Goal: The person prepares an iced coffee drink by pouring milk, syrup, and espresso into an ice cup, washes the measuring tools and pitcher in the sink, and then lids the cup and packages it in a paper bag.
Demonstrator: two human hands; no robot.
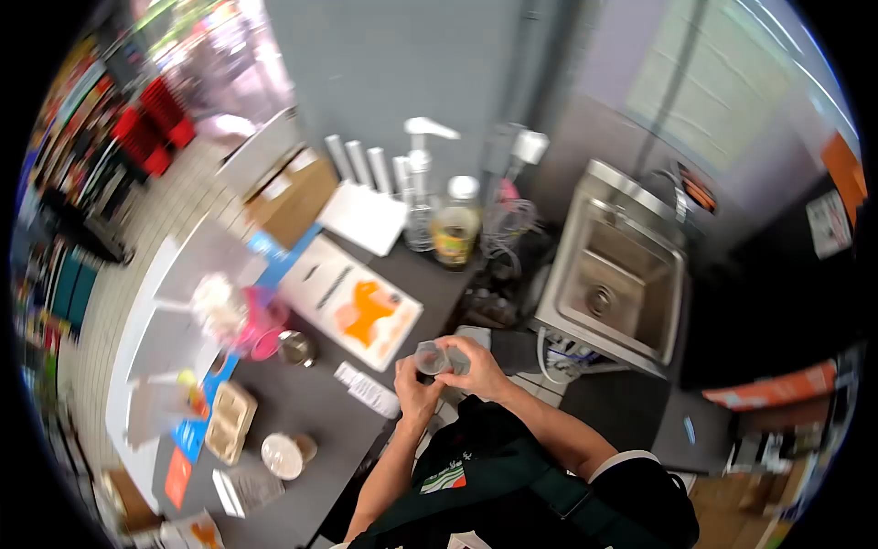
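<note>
Just below the centre of the frame, the left hand [418, 392] and the right hand [477, 371] were close together, fingers clasped on a clear cup [431, 358], which looked thin, so a light, even pressure was advisable.

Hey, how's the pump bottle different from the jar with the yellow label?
The pump bottle is slimmer than the jar. The pump bottle ends in a long spout, the jar in a rounded cap. Only the jar, not the pump bottle, shows a yellow label. Both have white tops.
</note>
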